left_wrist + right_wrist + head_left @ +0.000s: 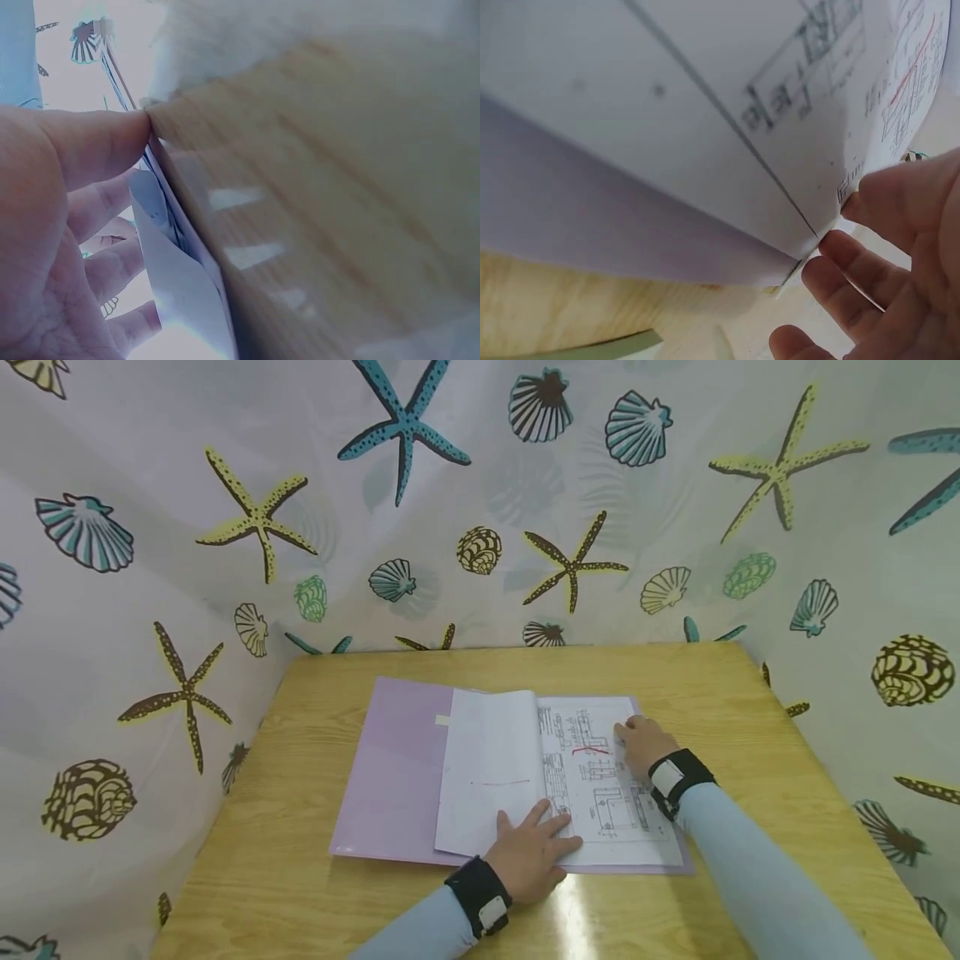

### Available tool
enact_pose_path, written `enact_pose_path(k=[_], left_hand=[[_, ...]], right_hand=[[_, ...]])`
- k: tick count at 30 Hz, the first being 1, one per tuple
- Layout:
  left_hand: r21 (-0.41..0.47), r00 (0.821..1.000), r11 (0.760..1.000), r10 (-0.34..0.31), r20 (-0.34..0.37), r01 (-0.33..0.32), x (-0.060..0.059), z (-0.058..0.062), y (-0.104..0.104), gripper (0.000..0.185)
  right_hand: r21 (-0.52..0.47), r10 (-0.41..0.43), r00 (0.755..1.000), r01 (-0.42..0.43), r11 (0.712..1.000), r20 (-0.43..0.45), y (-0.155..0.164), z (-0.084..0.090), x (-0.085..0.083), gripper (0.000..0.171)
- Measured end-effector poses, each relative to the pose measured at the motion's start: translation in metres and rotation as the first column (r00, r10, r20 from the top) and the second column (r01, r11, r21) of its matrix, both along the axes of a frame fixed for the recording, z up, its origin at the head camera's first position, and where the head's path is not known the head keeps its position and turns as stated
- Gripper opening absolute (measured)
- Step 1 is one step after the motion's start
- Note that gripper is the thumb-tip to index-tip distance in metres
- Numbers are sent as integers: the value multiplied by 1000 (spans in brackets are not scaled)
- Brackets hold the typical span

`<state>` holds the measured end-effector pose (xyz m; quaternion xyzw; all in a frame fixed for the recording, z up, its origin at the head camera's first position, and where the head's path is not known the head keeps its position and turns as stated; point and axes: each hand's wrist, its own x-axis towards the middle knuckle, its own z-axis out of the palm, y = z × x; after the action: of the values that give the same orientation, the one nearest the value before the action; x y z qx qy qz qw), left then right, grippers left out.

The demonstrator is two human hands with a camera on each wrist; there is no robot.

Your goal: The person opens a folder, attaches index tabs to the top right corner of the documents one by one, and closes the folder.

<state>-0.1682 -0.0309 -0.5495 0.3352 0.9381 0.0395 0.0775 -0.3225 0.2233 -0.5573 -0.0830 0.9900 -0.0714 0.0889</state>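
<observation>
The left grip [527, 860], fingers spread apart, rests on the lower inner part of the technical-drawing sheet [611, 777] in the open lilac folder [397, 768] beneath it, while the right grip [647, 747], pinching or not I cannot tell, touches that sheet's right side.

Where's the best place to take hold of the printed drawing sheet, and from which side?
Probably pinch the drawing sheet at its right edge, coming from the right: it lies nearly flat over the purple folder, with that edge outermost, while its left side meets the white page.
</observation>
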Motion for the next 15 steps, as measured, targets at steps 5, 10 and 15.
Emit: enact_pose_path(k=[5, 10, 15], left_hand=[[-6, 1000, 1000, -5, -7, 5, -1, 1, 1, 50], [-12, 1000, 1000, 0, -12, 0, -1, -1, 0, 50], [-1, 1000, 1000, 1, -9, -1, 1, 2, 0, 49]], right_hand=[[12, 46, 999, -46, 999, -20, 3, 5, 5, 41], [36, 63, 998, -63, 997, -6, 2, 10, 12, 41], [80, 67, 998, -65, 995, -18, -4, 18, 16, 40]])
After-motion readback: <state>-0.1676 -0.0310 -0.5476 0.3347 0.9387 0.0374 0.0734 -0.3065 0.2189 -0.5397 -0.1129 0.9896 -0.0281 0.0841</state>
